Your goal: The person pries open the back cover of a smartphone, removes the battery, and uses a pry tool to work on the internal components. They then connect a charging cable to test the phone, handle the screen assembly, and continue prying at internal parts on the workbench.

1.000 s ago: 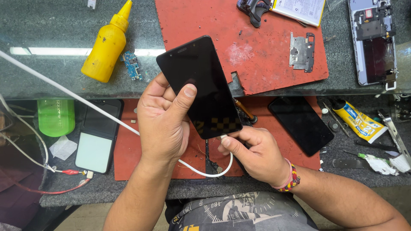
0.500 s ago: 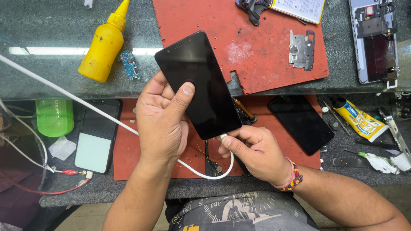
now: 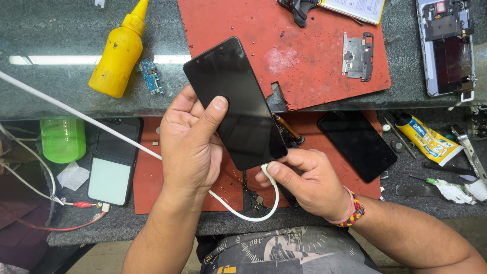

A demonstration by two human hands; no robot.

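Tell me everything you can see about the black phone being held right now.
The black phone is a slim slab with a glossy, glass-like front; its screen is dark. It is held above the bench, tilted, top end toward the upper left. The left hand grips its left edge, thumb resting on the screen. The right hand pinches a white cable plug at the bottom edge; whether it is fully seated cannot be told.

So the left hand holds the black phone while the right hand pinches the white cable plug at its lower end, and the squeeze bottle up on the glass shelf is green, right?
Not quite: the squeeze bottle on the glass shelf is yellow; the green thing is a cup lower down. The head view shows it. The rest stands: the left hand holds the black phone, and the right hand pinches the white cable plug.
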